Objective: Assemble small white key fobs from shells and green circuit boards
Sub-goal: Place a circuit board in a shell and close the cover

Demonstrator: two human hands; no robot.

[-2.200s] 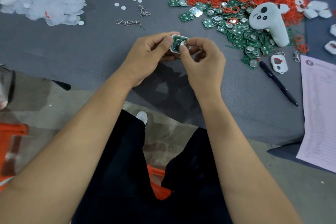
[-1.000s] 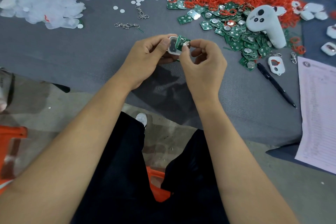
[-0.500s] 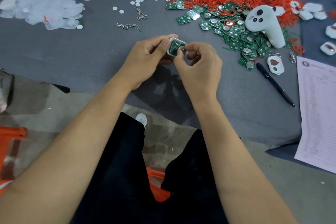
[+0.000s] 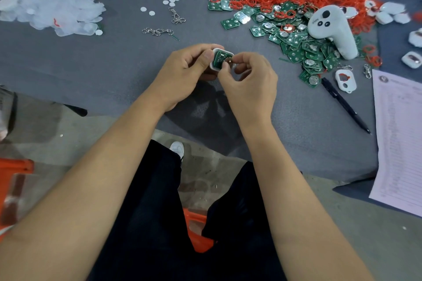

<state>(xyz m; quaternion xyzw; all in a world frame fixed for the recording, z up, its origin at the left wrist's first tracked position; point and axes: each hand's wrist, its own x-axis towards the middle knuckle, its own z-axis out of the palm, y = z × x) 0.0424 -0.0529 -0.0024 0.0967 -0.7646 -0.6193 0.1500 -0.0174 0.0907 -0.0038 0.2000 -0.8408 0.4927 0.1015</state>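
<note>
Above the near edge of the grey cloth-covered bench (image 4: pixel 91 70), small white plastic shell (image 4: pixel 213 66) gripped in left hand (image 4: pixel 182 73) fingers, green rectangular circuit board (image 4: pixel 221 57) seated in it, right hand (image 4: pixel 251 84) fingers pinching the board's edge, heap of green boards (image 4: pixel 296 39) toward the far right corner.

Both my forearms reach forward, bare, converging at centre. My left hand (image 4: pixel 182 68) has fingers curled, thumb extended toward the right. My right hand (image 4: pixel 249 82) meets it, thumb and forefinger pinched together, remaining fingers curled loosely.
</note>
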